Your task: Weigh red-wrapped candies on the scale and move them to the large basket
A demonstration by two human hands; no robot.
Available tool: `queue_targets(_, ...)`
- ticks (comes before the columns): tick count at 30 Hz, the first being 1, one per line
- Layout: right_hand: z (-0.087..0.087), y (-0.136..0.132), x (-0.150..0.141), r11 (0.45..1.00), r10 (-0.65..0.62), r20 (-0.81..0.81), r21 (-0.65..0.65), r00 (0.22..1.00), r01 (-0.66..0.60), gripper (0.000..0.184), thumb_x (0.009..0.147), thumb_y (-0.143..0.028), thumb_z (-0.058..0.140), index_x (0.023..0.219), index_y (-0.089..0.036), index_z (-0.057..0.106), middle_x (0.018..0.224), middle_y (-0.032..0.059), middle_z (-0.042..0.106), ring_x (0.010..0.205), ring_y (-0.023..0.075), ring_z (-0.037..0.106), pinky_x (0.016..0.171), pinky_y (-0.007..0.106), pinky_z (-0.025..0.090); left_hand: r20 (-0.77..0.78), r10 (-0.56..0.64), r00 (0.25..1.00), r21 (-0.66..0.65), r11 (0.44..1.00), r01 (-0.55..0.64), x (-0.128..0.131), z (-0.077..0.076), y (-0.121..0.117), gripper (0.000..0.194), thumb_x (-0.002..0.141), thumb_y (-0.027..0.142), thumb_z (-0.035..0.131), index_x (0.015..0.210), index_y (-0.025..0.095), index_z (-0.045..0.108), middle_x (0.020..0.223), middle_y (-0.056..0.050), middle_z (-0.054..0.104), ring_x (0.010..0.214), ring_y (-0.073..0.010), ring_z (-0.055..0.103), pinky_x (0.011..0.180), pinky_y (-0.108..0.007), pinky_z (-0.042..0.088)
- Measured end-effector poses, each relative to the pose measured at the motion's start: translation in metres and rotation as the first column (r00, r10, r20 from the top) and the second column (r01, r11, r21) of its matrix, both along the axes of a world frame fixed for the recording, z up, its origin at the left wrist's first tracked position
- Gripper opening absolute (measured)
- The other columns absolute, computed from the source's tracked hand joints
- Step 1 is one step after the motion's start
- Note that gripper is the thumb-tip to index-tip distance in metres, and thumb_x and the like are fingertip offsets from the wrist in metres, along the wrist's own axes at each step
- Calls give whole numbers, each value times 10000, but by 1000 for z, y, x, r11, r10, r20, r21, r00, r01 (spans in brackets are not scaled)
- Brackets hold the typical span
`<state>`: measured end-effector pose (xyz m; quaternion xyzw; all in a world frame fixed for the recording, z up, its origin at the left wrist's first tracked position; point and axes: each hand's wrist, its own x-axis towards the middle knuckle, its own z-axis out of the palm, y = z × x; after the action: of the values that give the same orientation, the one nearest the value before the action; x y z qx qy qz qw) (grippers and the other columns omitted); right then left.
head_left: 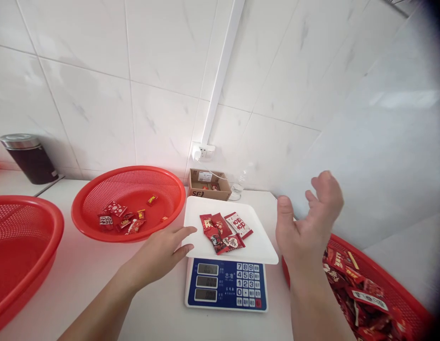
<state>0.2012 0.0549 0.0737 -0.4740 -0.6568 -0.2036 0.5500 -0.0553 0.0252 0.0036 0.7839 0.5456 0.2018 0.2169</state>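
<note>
Several red and white snack packets [223, 227] lie in a loose cluster on the white pan [262, 246] of a digital scale [227, 286]. The scale's blue panel has a keypad and lit displays whose digits are hard to read. My left hand [166, 248] is at the pan's left edge, fingers stretched toward the packets and holding nothing. Raised to the right of the pan is my right hand [308, 218], its palm turned up, fingers half curled and apart, nothing in it. Below that hand a red basket [393, 284] is heaped with red packets [365, 298].
Behind the left hand stands a red basket [81, 213] with a few small packets. Another red basket [53, 222] is at the far left, near a dark canister [31, 158]. A cardboard box [210, 184] and a clear bottle [241, 182] stand by the wall socket [204, 151].
</note>
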Motion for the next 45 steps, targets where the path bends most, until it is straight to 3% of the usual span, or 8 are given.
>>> queue_targets(3, -1, 9, 5, 999, -20, -10, 44, 1000, 21, 630, 902, -383, 485, 1454, -248, 213, 1481, 153, 254, 1346, 333, 303, 1015, 566, 359, 7, -7, 1000, -9, 1000, 7, 0, 1, -1, 444, 910, 455, 385, 1313, 310, 505, 1276, -43, 624, 1141, -269, 588, 907, -388, 489)
queue_targets(7, -20, 35, 10, 991, -28, 45, -131, 999, 34, 575, 899, -440, 462, 1405, -201, 332, 1450, 164, 334, 1358, 322, 290, 1055, 569, 310, 3, -9, 1000, -8, 1000, 9, 1, 3, -2, 441, 907, 444, 392, 1310, 308, 511, 1282, -42, 621, 1151, -267, 584, 926, -390, 483)
queue_targets(12, -51, 34, 5, 964, 100, 78, -255, 992, -77, 393, 922, -400, 413, 1245, -221, 548, 1252, 115, 571, 1205, 252, 487, 1034, 497, 380, 21, -16, 1000, 11, 1000, 15, 1, 1, -1, 423, 907, 432, 396, 1288, 305, 531, 1281, -42, 620, 1153, -264, 583, 945, -389, 474)
queue_targets(16, -89, 26, -6, 838, 321, 259, -526, 911, -145, 315, 922, -312, 420, 1109, -262, 669, 1209, 77, 628, 1166, 251, 523, 982, 480, 439, 23, -15, 1000, 33, 999, 14, 1, -1, 0, 420, 908, 422, 400, 1287, 298, 532, 1248, -56, 638, 1119, -268, 604, 935, -398, 479)
queue_targets(20, -114, 29, -10, 725, 324, 322, -688, 890, -15, 336, 926, -318, 424, 1176, -291, 647, 1319, 40, 575, 1279, 311, 432, 1029, 580, 361, 10, -24, 1000, 49, 999, 23, 1, -1, 0, 420, 907, 418, 402, 1285, 294, 536, 1240, -55, 645, 1099, -266, 616, 909, -385, 496)
queue_targets(27, -105, 30, -14, 600, 296, 309, -796, 904, 76, 422, 948, -407, 369, 1284, -258, 574, 1430, 47, 459, 1353, 330, 330, 1085, 567, 276, -9, -20, 1000, 17, 1000, 21, 1, 1, -2, 429, 916, 414, 380, 1310, 301, 507, 1285, -43, 617, 1146, -270, 584, 945, -416, 473)
queue_targets(36, -100, 16, -32, 466, 480, 260, -885, 838, 7, 557, 914, -556, 385, 1389, -271, 443, 1494, -2, 356, 1431, 304, 105, 1134, 565, 70, -15, -30, 999, 19, 999, 31, 1, -1, -1, 429, 917, 424, 386, 1310, 299, 503, 1287, -39, 614, 1148, -265, 579, 961, -417, 464)
queue_targets(45, -106, 8, -12, 529, 439, 239, -848, 866, -34, 428, 885, -447, 508, 1277, -288, 569, 1502, 28, 344, 1426, 287, 159, 1128, 547, 157, -26, -37, 999, 32, 999, 38, 2, -2, 1, 421, 917, 421, 386, 1299, 295, 510, 1280, -35, 618, 1150, -261, 584, 953, -421, 476)
